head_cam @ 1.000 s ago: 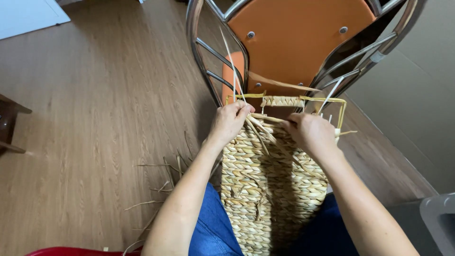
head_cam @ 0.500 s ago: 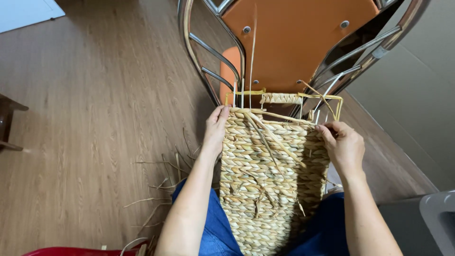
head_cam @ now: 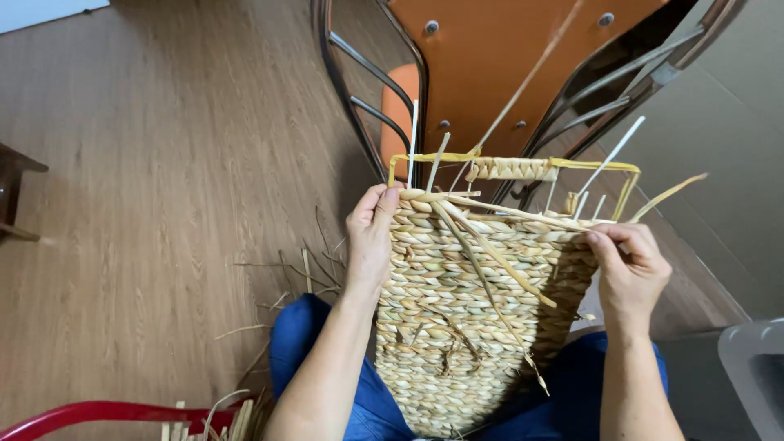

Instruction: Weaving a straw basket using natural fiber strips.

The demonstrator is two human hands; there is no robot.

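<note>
Over the brown wooden floor [head_cam: 147, 180], the left hand [head_cam: 371, 237] and right hand [head_cam: 629, 265] grip the tan woven straw basket [head_cam: 474, 310] by its sides, its bottom cut off from view.

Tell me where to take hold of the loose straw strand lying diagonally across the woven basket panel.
Pinch the loose strand near its free lower end, coming from the front face. That end hangs clear of the woven basket panel, while its upper end is tucked into the top rim between the left hand and right hand.

Woven basket [head_cam: 465, 318]: bottom cut off by lower edge, far side hidden. Left hand [head_cam: 371, 237] thumb hidden behind the basket's rim. Above the basket, chair [head_cam: 523, 65] top cut off. Right of it, grey bin [head_cam: 755, 376] only partly in frame.
</note>
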